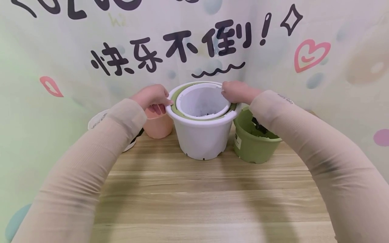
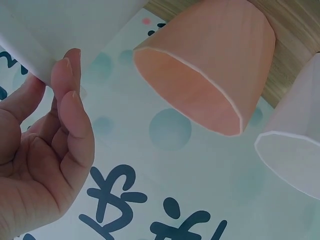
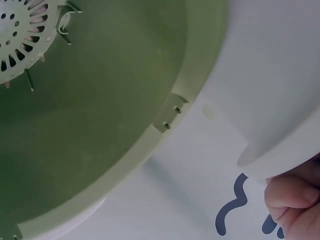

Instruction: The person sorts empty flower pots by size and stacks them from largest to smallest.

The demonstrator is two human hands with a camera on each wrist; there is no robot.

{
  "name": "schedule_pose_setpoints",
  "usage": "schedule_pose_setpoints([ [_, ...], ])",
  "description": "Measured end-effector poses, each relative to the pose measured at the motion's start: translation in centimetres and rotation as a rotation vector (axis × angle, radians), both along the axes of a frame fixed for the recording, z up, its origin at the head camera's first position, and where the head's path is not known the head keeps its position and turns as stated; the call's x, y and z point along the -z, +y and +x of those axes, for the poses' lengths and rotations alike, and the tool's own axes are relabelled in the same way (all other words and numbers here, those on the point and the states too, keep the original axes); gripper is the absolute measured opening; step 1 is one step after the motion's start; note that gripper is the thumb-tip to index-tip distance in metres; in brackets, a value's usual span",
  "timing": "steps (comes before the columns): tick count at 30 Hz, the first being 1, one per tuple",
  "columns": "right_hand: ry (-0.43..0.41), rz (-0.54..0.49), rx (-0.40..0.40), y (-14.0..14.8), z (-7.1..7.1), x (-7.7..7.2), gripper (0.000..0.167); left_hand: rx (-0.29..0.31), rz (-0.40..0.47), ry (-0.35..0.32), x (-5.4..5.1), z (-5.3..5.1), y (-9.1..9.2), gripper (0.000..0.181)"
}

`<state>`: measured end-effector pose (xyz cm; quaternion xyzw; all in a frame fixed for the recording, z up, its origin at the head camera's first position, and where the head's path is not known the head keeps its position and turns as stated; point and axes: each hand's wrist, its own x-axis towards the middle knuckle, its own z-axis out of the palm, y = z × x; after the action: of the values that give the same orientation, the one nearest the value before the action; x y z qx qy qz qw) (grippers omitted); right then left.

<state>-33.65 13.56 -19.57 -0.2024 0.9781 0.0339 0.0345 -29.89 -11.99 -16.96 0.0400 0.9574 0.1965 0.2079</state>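
A large white pot (image 1: 204,141) stands upright on the wooden table, with a green pot (image 1: 174,108) and a smaller white pot (image 1: 200,101) nested inside it. My left hand (image 1: 153,98) pinches the large pot's rim at its left side; in the left wrist view, the left hand (image 2: 55,140) has thumb and fingertips at the white rim. At the back right of the stack, my right hand (image 1: 238,91) grips a white rim; which of the two white pots it holds, I cannot tell. In the right wrist view, the right hand (image 3: 295,205) shows curled fingers at a white rim.
A peach pot (image 1: 158,126) stands close left of the stack, with another white pot (image 1: 98,118) partly behind the left sleeve. Close on the right stands a separate green pot (image 1: 256,148). A printed cloth (image 1: 170,76) hangs behind the wooden table (image 1: 206,195).
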Motion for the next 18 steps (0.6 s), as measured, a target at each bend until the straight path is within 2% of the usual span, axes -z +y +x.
schedule_pose_setpoints([
  [3, -0.007, 0.001, -0.005, 0.10, -0.18, 0.11, 0.032, 0.005, -0.004, 0.003, 0.09, -0.07, 0.08, 0.028],
  [10, -0.005, 0.088, -0.015, 0.11, -0.84, 0.19, 0.035, 0.014, -0.026, 0.011, 0.09, -0.19, 0.15, 0.025],
  [18, -0.009, 0.000, -0.031, 0.10, -0.70, -0.27, 0.038, 0.016, -0.046, 0.018, 0.02, -0.29, 0.35, 0.025],
])
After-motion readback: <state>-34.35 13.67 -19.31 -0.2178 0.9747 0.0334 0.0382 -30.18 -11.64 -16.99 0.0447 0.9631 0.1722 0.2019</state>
